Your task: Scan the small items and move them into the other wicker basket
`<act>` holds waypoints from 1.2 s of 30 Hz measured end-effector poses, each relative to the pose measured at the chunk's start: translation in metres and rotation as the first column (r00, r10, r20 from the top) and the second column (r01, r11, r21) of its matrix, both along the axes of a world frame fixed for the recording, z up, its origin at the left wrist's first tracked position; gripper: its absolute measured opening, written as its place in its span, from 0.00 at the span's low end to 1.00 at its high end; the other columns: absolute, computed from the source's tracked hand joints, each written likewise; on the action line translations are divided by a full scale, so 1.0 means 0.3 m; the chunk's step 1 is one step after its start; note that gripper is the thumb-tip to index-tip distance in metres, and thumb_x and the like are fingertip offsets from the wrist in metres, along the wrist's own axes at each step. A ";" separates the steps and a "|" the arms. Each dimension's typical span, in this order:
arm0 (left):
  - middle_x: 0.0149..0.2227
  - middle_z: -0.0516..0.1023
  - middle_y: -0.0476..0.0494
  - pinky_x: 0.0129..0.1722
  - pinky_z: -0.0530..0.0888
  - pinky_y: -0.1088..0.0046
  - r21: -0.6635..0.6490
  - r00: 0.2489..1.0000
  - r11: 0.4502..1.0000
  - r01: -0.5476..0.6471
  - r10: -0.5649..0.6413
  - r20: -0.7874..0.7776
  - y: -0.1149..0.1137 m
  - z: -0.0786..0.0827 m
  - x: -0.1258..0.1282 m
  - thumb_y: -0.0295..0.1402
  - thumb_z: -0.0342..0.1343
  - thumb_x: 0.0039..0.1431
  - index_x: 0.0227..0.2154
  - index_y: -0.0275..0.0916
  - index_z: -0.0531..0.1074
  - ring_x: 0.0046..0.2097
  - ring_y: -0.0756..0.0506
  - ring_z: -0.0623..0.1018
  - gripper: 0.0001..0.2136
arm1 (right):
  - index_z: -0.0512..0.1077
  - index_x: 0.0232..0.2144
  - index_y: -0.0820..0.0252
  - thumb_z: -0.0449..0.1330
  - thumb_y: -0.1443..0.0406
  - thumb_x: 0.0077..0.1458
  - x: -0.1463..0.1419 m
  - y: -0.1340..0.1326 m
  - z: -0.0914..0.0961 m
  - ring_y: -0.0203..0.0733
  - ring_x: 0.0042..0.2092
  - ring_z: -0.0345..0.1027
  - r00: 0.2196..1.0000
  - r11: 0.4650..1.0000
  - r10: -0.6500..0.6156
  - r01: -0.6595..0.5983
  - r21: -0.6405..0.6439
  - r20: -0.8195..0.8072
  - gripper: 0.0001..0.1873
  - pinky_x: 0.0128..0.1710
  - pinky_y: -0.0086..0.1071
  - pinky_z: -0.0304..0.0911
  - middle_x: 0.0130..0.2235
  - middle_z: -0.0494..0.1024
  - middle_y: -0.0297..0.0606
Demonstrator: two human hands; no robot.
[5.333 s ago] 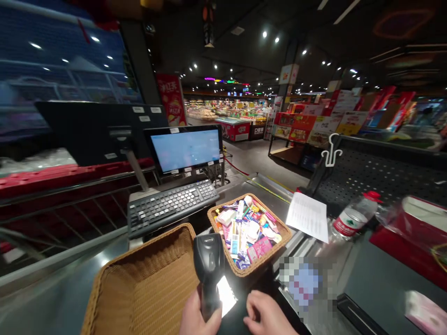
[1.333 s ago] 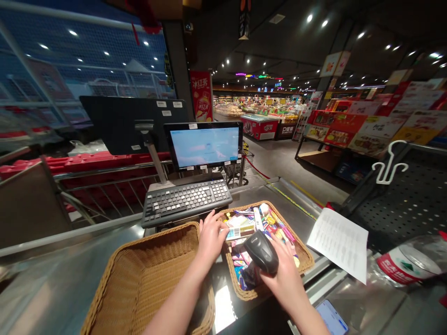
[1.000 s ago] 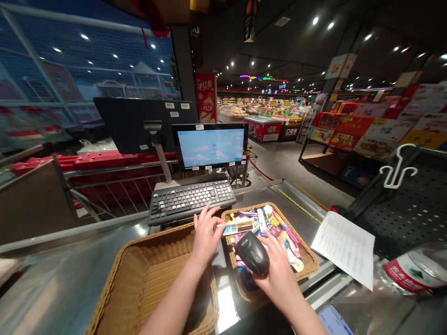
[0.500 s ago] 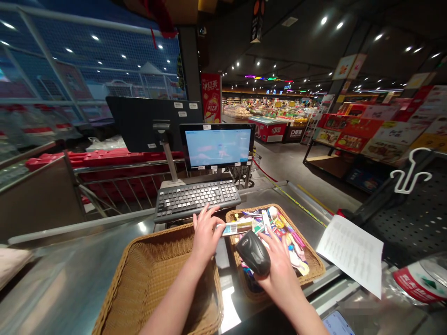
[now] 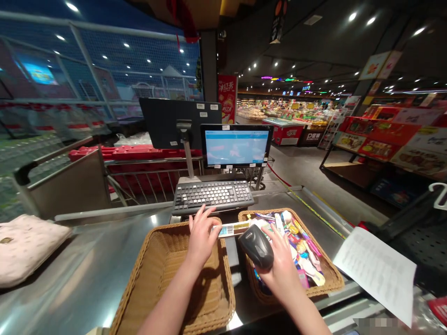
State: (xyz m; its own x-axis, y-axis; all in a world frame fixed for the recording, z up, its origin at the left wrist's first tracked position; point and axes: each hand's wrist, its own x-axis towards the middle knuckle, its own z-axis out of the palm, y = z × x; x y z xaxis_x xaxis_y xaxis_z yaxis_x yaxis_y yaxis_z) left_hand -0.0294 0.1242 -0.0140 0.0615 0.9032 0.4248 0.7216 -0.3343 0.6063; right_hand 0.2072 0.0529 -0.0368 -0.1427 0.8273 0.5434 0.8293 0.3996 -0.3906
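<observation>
My left hand [image 5: 202,235] pinches the left end of a narrow flat packet [image 5: 227,230] with a barcode, thumb against its edge and the other fingers stretched out. In my right hand [image 5: 281,258] is a black handheld barcode scanner [image 5: 256,246], its head close to the packet's right part, which it partly hides. Beneath that hand stands a wicker basket [image 5: 333,279] filled with small colourful packaged items [image 5: 307,251]. A second wicker basket [image 5: 153,265], its visible inside bare, lies under my left forearm.
A keyboard [image 5: 213,193] and a lit monitor [image 5: 237,146] stand behind the baskets, beside a second screen seen from its back [image 5: 171,123]. At the left is a pale pouch [image 5: 30,249]; a printed sheet [image 5: 377,274] lies at the right.
The view has turned left, so the scene sits further right and the pouch shows more. Both hands keep their hold; the packet and scanner stay close together.
</observation>
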 end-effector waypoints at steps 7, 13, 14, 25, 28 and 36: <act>0.60 0.72 0.42 0.64 0.49 0.35 -0.048 0.990 0.990 -0.133 0.131 -0.046 -0.062 -0.025 -0.147 0.35 0.50 0.62 0.27 0.41 0.73 0.69 0.34 0.57 0.10 | 0.64 0.58 0.60 0.56 0.71 0.44 -0.090 0.044 0.030 0.62 0.68 0.51 0.990 0.994 0.108 -0.108 0.005 -0.090 0.35 0.65 0.62 0.49 0.59 0.69 0.48; 0.59 0.73 0.42 0.63 0.49 0.34 -0.135 0.976 0.971 -0.199 0.185 -0.111 -0.118 -0.084 -0.256 0.33 0.51 0.60 0.25 0.41 0.73 0.68 0.34 0.58 0.10 | 0.65 0.57 0.61 0.56 0.70 0.45 -0.154 0.062 0.028 0.62 0.67 0.53 0.980 0.984 0.170 -0.175 -0.044 -0.106 0.33 0.65 0.62 0.50 0.59 0.70 0.49; 0.59 0.74 0.42 0.63 0.49 0.34 -0.155 0.975 0.967 -0.203 0.184 -0.127 -0.125 -0.098 -0.272 0.33 0.51 0.60 0.25 0.41 0.73 0.68 0.34 0.59 0.10 | 0.65 0.56 0.61 0.56 0.69 0.45 -0.161 0.063 0.028 0.62 0.67 0.53 0.978 0.982 0.176 -0.183 -0.054 -0.109 0.32 0.64 0.62 0.51 0.58 0.70 0.49; 0.58 0.75 0.44 0.66 0.49 0.41 -0.420 0.940 0.861 -0.287 0.169 -0.296 -0.199 -0.209 -0.335 0.28 0.51 0.58 0.24 0.40 0.74 0.67 0.37 0.61 0.09 | 0.68 0.53 0.60 0.56 0.69 0.46 -0.185 0.067 0.004 0.60 0.66 0.55 0.974 0.977 0.188 -0.198 -0.081 -0.125 0.29 0.64 0.59 0.53 0.56 0.72 0.47; 0.59 0.74 0.43 0.66 0.51 0.45 -0.482 0.923 0.819 -0.312 0.141 -0.359 -0.200 -0.234 -0.331 0.28 0.50 0.59 0.27 0.40 0.75 0.67 0.39 0.61 0.10 | 0.70 0.51 0.59 0.56 0.70 0.45 -0.195 0.058 0.002 0.61 0.65 0.56 0.971 0.972 0.202 -0.215 -0.098 -0.128 0.27 0.64 0.60 0.53 0.55 0.73 0.46; 0.44 0.82 0.38 0.58 0.65 0.60 -0.601 0.877 0.741 -0.298 -0.036 -0.479 -0.194 -0.302 -0.312 0.25 0.52 0.54 0.32 0.38 0.78 0.51 0.40 0.78 0.09 | 0.71 0.52 0.60 0.57 0.71 0.44 -0.215 0.025 -0.033 0.59 0.64 0.60 0.967 0.962 0.194 -0.220 -0.159 -0.163 0.29 0.63 0.57 0.56 0.55 0.74 0.46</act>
